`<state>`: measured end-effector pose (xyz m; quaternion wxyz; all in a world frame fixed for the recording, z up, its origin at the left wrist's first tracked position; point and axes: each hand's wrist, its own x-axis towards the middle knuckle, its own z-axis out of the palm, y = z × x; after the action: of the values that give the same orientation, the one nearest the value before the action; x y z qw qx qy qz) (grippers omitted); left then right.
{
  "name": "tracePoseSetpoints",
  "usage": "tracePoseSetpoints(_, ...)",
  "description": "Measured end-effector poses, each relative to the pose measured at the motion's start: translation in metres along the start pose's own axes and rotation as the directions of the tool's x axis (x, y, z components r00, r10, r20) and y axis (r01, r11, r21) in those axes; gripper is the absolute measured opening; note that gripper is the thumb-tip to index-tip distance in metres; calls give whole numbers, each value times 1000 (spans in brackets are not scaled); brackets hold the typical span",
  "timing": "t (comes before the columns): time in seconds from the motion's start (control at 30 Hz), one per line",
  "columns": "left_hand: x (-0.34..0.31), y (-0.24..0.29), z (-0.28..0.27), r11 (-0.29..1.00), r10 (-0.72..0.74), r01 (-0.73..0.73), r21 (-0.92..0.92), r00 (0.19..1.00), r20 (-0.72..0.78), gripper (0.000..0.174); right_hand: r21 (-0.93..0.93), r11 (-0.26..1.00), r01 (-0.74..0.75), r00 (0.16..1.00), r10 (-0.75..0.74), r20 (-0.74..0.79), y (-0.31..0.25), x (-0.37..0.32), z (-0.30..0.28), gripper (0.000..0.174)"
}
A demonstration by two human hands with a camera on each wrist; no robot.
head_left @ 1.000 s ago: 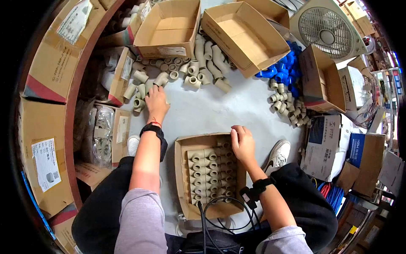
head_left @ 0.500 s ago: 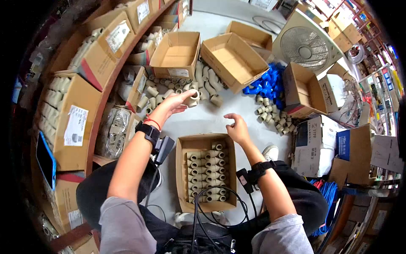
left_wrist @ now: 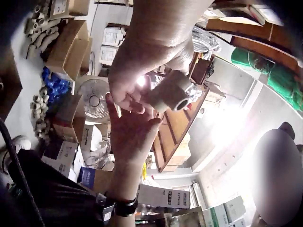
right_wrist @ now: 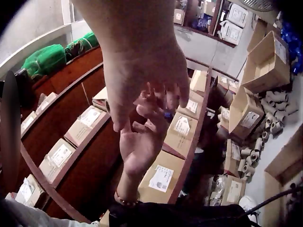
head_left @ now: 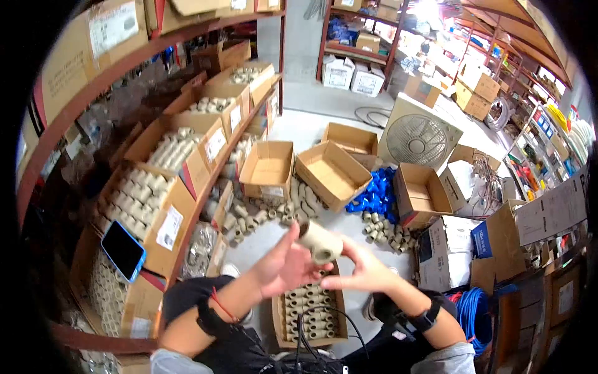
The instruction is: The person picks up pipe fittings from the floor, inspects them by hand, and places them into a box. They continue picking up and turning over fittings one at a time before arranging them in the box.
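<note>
A beige pipe fitting (head_left: 325, 248) is between the hands in the head view, above a carton (head_left: 341, 311) with rows of similar fittings. My left hand (head_left: 277, 268) holds it, palm turned inward and thumb raised. My right hand (head_left: 367, 271) is at its right side, fingers relaxed, thumb below. The left wrist view shows the fitting (left_wrist: 169, 93) beside the left hand (left_wrist: 147, 56), with the right hand (left_wrist: 135, 139) close beneath. In the right wrist view, the right hand (right_wrist: 142, 71) overlaps the left hand (right_wrist: 142, 146), whose fingers curl; the fitting is hidden there.
Loose beige fittings (head_left: 243, 221) lie on the floor ahead, near open cartons (head_left: 266, 165) and blue fittings (head_left: 377, 196). Shelves with filled boxes (head_left: 177, 206) and a phone (head_left: 123, 250) stand left. A fan (head_left: 416, 140) stands ahead right; black cables (head_left: 302, 321) cross the carton.
The left hand has moved from the loose fittings back over the carton with one fitting. The right hand has come beside it. The head view has tilted up, showing more shelves.
</note>
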<state>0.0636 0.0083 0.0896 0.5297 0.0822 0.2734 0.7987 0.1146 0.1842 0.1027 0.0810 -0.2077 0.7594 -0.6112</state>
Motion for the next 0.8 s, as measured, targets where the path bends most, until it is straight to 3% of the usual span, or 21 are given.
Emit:
tracePoseSetpoints(0.07, -3, -6, -3, 999, -5, 9, -40, 995, 104, 70, -33, 996, 82, 993, -84, -81, 3, -7, 4, 72)
tracePoseSetpoints(0.13, -8, -12, -7, 998, 37, -27, -52, 975, 220, 76, 46, 998, 40, 998, -38, -49, -4, -9, 4, 71)
tracePoseSetpoints(0.17, -15, -21, -9, 991, 82, -99, 94, 982, 169, 77, -20, 997, 75, 997, -76, -21, -6, -10, 3, 70)
tracePoseSetpoints(0.23, -21, -21, -6, 998, 34, -38, 43, 995, 97, 90, -112, 984, 140, 990, -142, -7, -3, -11, 0, 61)
tracePoseSetpoints(0.27, -23, -21, 2, 987, 51, -55, 150, 998, 33, 99, -126, 987, 97, 995, -101, -20, 0, -11, -2, 55)
tracePoseSetpoints(0.33, -26, -17, 12, 991, -32, 28, 132, 999, 27, 100, -144, 990, 1, 999, -6, -35, 6, -13, -3, 43)
tracePoseSetpoints(0.37, -25, -18, 10, 992, -63, 59, 109, 998, 32, 102, -128, 990, -64, 988, 45, -146, 10, -14, 1, 28)
tracePoseSetpoints(0.5, -26, -28, 5, 995, -102, 102, 16, 995, 6, 101, -207, 959, -195, 959, 142, -244, 17, -12, -7, 27)
tracePoseSetpoints(0.6, -29, -32, 8, 991, -135, 135, 22, 991, 7, 101, -218, 958, -187, 955, 125, -268, 18, -11, -8, 27)
tracePoseSetpoints(0.63, -30, -38, 0, 991, -136, 136, -3, 990, 35, 99, -258, 957, -132, 961, 60, -269, 19, -10, -7, 28)
tracePoseSetpoints(0.8, -30, -42, -2, 990, -133, 139, -30, 980, 151, 95, -269, 953, -139, 963, 67, -261, 18, -12, -3, 29)
